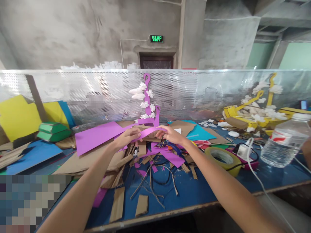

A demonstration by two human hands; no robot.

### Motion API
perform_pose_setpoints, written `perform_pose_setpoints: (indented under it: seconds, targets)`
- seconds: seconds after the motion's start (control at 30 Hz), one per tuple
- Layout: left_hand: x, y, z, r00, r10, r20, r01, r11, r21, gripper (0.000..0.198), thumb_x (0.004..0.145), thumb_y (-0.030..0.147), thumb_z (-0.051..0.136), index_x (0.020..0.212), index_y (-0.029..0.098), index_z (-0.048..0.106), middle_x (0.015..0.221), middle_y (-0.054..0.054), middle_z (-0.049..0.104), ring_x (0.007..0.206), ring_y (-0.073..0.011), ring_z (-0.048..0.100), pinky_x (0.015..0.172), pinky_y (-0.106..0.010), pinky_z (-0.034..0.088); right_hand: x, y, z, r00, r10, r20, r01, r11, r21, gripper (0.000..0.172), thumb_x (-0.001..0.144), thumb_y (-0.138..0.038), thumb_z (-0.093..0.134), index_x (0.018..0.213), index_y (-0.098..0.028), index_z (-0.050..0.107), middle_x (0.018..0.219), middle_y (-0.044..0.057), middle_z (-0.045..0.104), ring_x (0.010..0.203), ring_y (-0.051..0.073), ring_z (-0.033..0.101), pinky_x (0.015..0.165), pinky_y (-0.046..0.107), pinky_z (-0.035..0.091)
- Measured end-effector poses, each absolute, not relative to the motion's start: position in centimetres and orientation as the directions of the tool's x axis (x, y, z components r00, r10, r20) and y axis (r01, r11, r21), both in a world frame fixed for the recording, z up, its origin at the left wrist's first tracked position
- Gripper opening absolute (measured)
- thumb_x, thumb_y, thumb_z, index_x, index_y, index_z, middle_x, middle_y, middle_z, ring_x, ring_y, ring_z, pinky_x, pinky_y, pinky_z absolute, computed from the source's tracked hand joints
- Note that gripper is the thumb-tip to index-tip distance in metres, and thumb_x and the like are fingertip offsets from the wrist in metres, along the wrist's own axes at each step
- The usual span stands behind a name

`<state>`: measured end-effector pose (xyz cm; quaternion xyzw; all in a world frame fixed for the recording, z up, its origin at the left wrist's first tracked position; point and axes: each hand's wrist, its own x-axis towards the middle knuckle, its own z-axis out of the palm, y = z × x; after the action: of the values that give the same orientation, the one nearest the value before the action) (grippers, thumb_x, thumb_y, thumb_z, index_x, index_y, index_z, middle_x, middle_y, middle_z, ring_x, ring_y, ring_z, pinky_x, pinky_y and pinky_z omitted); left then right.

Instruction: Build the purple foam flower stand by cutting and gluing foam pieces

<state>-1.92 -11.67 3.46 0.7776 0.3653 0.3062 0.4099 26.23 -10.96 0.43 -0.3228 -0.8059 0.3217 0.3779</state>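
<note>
A narrow purple paper strip (pixel 150 131) is stretched between my two hands, bowed slightly upward in the middle. My left hand (pixel 128 136) pinches its left end, and my right hand (pixel 169 133) grips the right end between thumb and fingers. Just behind the strip stands a purple hooked craft piece (pixel 147 103) with white flower shapes along its stem and a smaller hook beside it. To the left of my left hand lies a large purple sheet (pixel 97 137). Below my hands are purple offcuts (pixel 173 158) and brown cardboard scraps (pixel 118 204).
On the right are a roll of tape (pixel 224 158), a white plug with cable (pixel 243 150) and a water bottle (pixel 284 142). Yellow craft pieces (pixel 252 113) sit behind them. At left are a green box shape (pixel 53 131) and yellow sheets (pixel 19 118). A perforated metal panel (pixel 116 97) edges the table's back.
</note>
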Motion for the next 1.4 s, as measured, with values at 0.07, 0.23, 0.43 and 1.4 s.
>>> perform_pose_setpoints:
  seconds: [0.07, 0.23, 0.43, 1.4]
  targets:
    - [-2.1, -11.1, 3.0, 0.504, 0.838, 0.209, 0.399, -0.44, 0.804, 0.037, 0.086, 0.055, 0.062, 0.092, 0.019, 0.057, 0.079, -0.002, 0.069, 0.05, -0.0116, 0.06, 0.044, -0.022, 0.039, 26.9, -10.9, 0.7, -0.505, 0.762, 0.406, 0.123, 0.529, -0.84, 0.055, 0.079, -0.006, 0.049, 0.132, -0.018, 0.053, 0.109, 0.01, 0.072, 0.092, 0.018, 0.068, 0.076, 0.029, 0.052]
    - [-2.4, -10.5, 2.3, 0.494, 0.83, 0.258, 0.497, -0.513, 0.699, 0.043, 0.089, 0.058, 0.058, 0.102, 0.018, 0.062, 0.08, -0.004, 0.071, 0.052, -0.013, 0.062, 0.045, -0.023, 0.04, 27.2, -10.7, 0.8, -0.407, 0.795, 0.45, 0.027, 0.503, -0.864, 0.036, 0.086, -0.034, 0.063, 0.119, -0.019, 0.062, 0.099, 0.009, 0.073, 0.084, 0.018, 0.068, 0.067, 0.027, 0.052]
    - [-3.3, -9.4, 1.9, 0.458, 0.842, 0.284, 0.579, -0.526, 0.624, 0.037, 0.087, 0.054, 0.058, 0.091, 0.018, 0.065, 0.079, -0.005, 0.073, 0.052, -0.0147, 0.063, 0.049, -0.026, 0.043, 27.2, -9.3, 0.2, -0.123, 0.882, 0.454, 0.14, 0.469, -0.872, 0.029, 0.08, -0.044, 0.068, 0.085, -0.016, 0.067, 0.084, 0.007, 0.073, 0.07, 0.015, 0.065, 0.055, 0.023, 0.046]
    - [-5.5, -5.9, -0.3, -0.002, 0.899, 0.439, 0.365, -0.408, 0.837, 0.05, 0.086, 0.053, 0.06, 0.125, 0.02, 0.062, 0.124, -0.011, 0.067, 0.108, -0.0232, 0.065, 0.091, -0.038, 0.054, 28.6, -7.5, -1.1, 0.044, 0.958, 0.283, -0.028, 0.284, -0.958, 0.02, 0.069, -0.02, 0.067, 0.088, -0.017, 0.071, 0.093, 0.007, 0.076, 0.076, 0.014, 0.069, 0.054, 0.018, 0.045]
